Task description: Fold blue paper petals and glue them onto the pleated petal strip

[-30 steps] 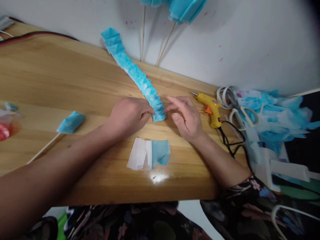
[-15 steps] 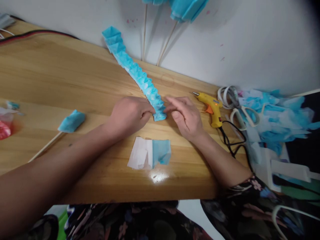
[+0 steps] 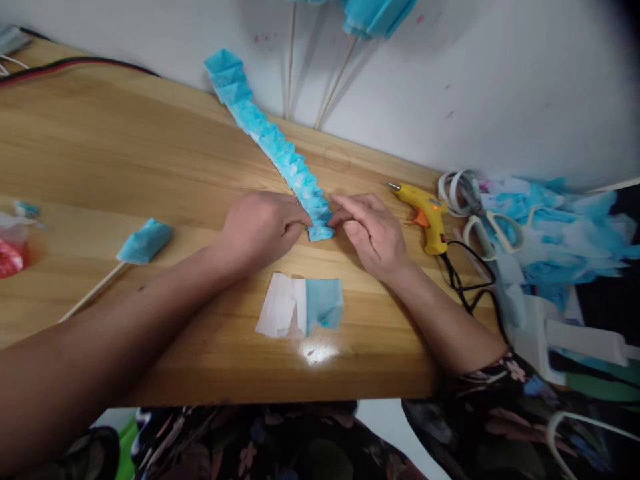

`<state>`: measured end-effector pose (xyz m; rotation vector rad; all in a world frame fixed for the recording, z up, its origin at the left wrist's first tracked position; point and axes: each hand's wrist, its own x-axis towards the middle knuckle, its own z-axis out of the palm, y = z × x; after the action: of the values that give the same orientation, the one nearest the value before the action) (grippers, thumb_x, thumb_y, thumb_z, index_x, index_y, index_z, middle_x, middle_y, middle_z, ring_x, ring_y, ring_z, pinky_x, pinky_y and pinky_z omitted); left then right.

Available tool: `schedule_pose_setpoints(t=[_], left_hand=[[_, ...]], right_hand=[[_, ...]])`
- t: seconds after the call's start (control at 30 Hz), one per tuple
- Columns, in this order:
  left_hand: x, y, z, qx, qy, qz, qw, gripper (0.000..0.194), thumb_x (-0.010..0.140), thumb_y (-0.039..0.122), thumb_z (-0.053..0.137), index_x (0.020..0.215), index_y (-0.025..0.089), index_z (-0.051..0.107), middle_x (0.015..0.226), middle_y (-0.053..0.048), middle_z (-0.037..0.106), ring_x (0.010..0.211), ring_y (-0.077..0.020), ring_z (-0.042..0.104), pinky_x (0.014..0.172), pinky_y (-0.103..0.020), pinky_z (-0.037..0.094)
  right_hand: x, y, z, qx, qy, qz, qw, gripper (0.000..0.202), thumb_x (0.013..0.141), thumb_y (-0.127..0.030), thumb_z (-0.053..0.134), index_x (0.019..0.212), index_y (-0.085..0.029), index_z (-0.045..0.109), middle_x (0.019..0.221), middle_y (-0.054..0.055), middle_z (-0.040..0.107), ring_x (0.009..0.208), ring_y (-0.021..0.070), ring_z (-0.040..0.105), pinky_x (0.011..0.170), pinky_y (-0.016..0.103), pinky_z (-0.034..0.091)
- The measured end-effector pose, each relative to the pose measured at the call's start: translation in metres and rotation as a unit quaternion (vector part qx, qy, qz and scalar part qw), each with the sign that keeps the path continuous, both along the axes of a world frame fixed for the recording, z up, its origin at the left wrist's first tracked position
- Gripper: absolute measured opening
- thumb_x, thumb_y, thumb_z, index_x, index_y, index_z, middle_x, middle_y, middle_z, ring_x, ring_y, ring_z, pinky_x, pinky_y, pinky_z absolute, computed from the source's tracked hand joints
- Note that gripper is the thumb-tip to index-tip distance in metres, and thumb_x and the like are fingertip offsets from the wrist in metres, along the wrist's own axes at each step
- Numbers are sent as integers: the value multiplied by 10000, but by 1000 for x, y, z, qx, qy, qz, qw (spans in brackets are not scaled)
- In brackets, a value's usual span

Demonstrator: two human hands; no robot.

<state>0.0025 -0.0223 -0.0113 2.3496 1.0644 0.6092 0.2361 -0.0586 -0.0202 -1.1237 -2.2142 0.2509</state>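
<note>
A long pleated strip of light blue tissue (image 3: pixel 275 143) runs slantwise over the wooden table, its near end between my hands. My left hand (image 3: pixel 263 227) has thumb and forefinger pressed together on the strip's left edge near that end. On the right edge, the fingertips of my right hand (image 3: pixel 373 233) touch the folds, its fingers bent and a little apart from the thumb. Nearer to me lies a flat piece of tissue, white on its left (image 3: pixel 283 305) and blue on its right (image 3: pixel 324 305).
A yellow glue gun (image 3: pixel 425 212) lies right of my hands, beside scissors (image 3: pixel 493 230), tape rolls (image 3: pixel 456 191) and crumpled tissue (image 3: pixel 565 230). At left is a stick with a blue tissue tip (image 3: pixel 145 242). Two sticks with blue tissue (image 3: pixel 377 17) lean on the wall.
The camera view has shifted very slightly. Both hands stay in the same place at the strip's near end.
</note>
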Motion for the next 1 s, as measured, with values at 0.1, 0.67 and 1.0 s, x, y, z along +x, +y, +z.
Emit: schedule_pose_setpoints(t=[0.1,0.67,1.0], left_hand=[[-1,3,-2,-23,-37,18,999,370,881,73,478,932,230,810,1024,-3,819,909,-193,754,793,-290,542],[-3,4,-8,54,3,-42,998,344,904,144,490,888,257,815,887,-9,797,828,-190,728,686,-280,485],[-3,3,-9,75,17,-42,996,351,918,154,484,893,236,824,914,-29,807,812,-186,716,677,-286,458]], right_hand=[[1,1,-1,-3,-6,-4,1000,459,1087,-464,331,1441,-315,582,985,43,791,1086,272,705,946,528,567],[0,1,-1,-25,-11,-11,1000,465,1082,-457,334,1443,-310,589,1007,48,783,1104,283,705,967,569,567],[1,-3,2,29,48,23,998,458,1086,-434,345,1495,-356,537,970,35,784,1074,271,705,977,545,566]])
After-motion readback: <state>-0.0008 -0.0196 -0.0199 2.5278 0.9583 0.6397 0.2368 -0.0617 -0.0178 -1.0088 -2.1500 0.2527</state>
